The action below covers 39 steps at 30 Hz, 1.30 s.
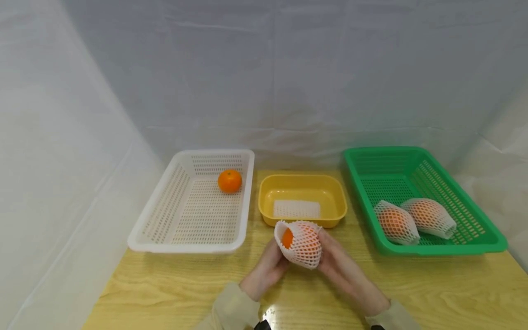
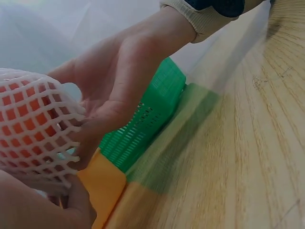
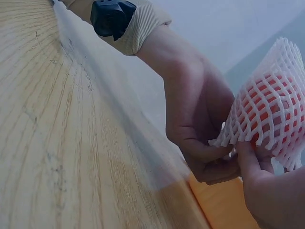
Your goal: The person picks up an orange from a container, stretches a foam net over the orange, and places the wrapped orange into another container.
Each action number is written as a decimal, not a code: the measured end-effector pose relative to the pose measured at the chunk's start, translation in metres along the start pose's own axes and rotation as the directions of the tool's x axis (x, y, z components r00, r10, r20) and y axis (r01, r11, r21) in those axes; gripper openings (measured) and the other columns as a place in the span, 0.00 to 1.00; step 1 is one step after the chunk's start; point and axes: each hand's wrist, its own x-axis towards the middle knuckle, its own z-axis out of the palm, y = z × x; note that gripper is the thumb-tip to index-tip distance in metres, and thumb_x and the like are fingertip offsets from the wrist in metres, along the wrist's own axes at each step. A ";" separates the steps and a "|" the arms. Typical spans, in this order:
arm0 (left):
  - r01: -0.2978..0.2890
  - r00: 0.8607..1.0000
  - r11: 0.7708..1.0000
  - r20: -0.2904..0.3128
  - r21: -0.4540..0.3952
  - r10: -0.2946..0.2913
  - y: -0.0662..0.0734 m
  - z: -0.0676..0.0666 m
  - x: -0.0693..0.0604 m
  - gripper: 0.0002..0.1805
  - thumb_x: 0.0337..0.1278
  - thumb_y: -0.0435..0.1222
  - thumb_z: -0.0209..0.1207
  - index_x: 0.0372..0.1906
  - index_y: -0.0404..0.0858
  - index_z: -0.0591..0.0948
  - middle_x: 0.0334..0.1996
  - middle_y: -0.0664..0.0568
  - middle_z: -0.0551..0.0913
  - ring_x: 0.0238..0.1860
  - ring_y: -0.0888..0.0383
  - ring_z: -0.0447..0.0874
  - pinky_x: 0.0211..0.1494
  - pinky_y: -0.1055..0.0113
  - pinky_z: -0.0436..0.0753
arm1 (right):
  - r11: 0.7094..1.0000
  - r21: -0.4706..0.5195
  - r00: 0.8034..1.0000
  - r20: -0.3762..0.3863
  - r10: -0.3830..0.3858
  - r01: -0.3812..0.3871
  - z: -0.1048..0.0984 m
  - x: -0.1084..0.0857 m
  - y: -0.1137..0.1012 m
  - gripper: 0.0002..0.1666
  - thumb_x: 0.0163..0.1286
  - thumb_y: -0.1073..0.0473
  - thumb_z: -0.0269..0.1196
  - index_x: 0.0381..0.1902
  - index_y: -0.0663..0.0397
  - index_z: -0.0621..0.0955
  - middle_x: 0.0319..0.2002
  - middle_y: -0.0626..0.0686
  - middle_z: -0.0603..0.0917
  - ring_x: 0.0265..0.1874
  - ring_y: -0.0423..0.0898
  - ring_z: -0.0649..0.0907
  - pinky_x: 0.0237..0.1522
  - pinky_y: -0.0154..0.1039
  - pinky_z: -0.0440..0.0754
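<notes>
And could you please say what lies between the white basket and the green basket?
In the head view, the yellow tray, holding a white foam net, stands between them; a netted fruit is held in front.

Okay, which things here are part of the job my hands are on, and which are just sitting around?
Likely in the job:
left hand and right hand, holding a net around an orange
white basket, bare orange inside
yellow tray, flat net inside
green basket, two netted oranges inside

Probably just surroundings:
sheet
table
</notes>
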 end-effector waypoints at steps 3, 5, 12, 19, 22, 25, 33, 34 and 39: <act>0.024 1.000 1.000 0.019 0.009 -0.025 0.001 0.000 0.001 0.21 0.79 0.44 0.47 0.64 0.37 0.77 0.49 0.56 0.80 0.50 0.62 0.74 0.55 0.70 0.74 | 1.000 -0.009 0.997 -0.075 -0.015 0.014 -0.001 -0.001 0.001 0.42 0.83 0.47 0.48 0.82 0.54 0.43 0.76 0.57 0.59 0.63 0.40 0.76 0.67 0.41 0.74; 0.049 0.999 0.999 0.022 0.001 -0.049 0.002 -0.001 0.002 0.22 0.80 0.44 0.47 0.65 0.36 0.76 0.49 0.55 0.80 0.49 0.62 0.75 0.53 0.70 0.75 | 1.000 0.000 0.991 -0.134 -0.022 0.023 -0.001 0.000 0.002 0.41 0.82 0.49 0.50 0.82 0.54 0.46 0.76 0.58 0.60 0.62 0.41 0.77 0.66 0.41 0.75; 0.109 0.994 0.993 0.008 -0.046 -0.108 0.002 -0.001 0.003 0.28 0.78 0.54 0.47 0.67 0.37 0.73 0.52 0.52 0.81 0.50 0.60 0.78 0.50 0.70 0.79 | 0.997 -0.045 0.972 -0.227 -0.066 0.058 -0.001 0.006 0.004 0.31 0.81 0.56 0.54 0.75 0.58 0.62 0.58 0.49 0.80 0.55 0.43 0.81 0.58 0.38 0.81; 0.183 0.983 0.971 0.055 -0.155 -0.176 0.006 0.005 0.001 0.28 0.80 0.54 0.39 0.68 0.39 0.70 0.48 0.55 0.82 0.48 0.64 0.80 0.54 0.73 0.80 | 0.997 -0.053 0.993 -0.103 -0.059 0.054 -0.005 0.005 0.007 0.11 0.81 0.56 0.53 0.54 0.43 0.80 0.48 0.45 0.85 0.46 0.39 0.83 0.50 0.33 0.83; 0.211 0.977 0.959 0.045 -0.189 -0.207 0.009 0.007 -0.001 0.27 0.81 0.51 0.39 0.69 0.39 0.70 0.46 0.55 0.84 0.47 0.65 0.83 0.54 0.74 0.81 | 0.998 -0.039 0.996 -0.071 -0.054 0.052 -0.007 0.005 0.008 0.11 0.82 0.56 0.52 0.50 0.41 0.82 0.47 0.44 0.85 0.45 0.37 0.83 0.48 0.31 0.83; 0.231 0.973 0.952 0.057 -0.202 -0.224 0.010 0.007 -0.002 0.29 0.81 0.52 0.38 0.72 0.38 0.66 0.46 0.54 0.84 0.47 0.65 0.84 0.55 0.74 0.82 | 0.998 -0.040 0.995 -0.082 -0.055 0.052 -0.008 0.005 0.008 0.10 0.81 0.56 0.53 0.50 0.42 0.81 0.46 0.44 0.85 0.43 0.37 0.83 0.46 0.31 0.83; 0.227 0.972 0.948 0.106 -0.225 -0.208 0.009 0.006 -0.002 0.27 0.80 0.52 0.37 0.68 0.39 0.70 0.49 0.51 0.81 0.49 0.62 0.81 0.54 0.72 0.82 | 0.996 -0.091 0.985 -0.169 -0.027 0.012 -0.008 0.004 0.009 0.17 0.80 0.55 0.55 0.61 0.54 0.75 0.49 0.47 0.84 0.48 0.39 0.83 0.52 0.34 0.83; 0.228 0.972 0.948 0.108 -0.224 -0.208 0.008 0.006 -0.002 0.28 0.80 0.52 0.37 0.69 0.39 0.69 0.50 0.51 0.81 0.50 0.61 0.81 0.55 0.71 0.81 | 0.994 -0.112 0.983 -0.180 -0.024 0.004 -0.008 0.004 0.009 0.21 0.80 0.54 0.55 0.65 0.56 0.71 0.53 0.47 0.83 0.51 0.40 0.83 0.55 0.35 0.82; 0.207 0.976 0.954 0.113 -0.215 -0.186 0.008 0.003 0.000 0.34 0.81 0.53 0.36 0.78 0.37 0.58 0.53 0.49 0.79 0.51 0.59 0.80 0.54 0.68 0.82 | 0.970 -0.232 0.969 -0.219 -0.117 0.065 -0.004 0.006 0.004 0.32 0.79 0.52 0.56 0.74 0.58 0.62 0.63 0.53 0.75 0.58 0.44 0.80 0.61 0.41 0.78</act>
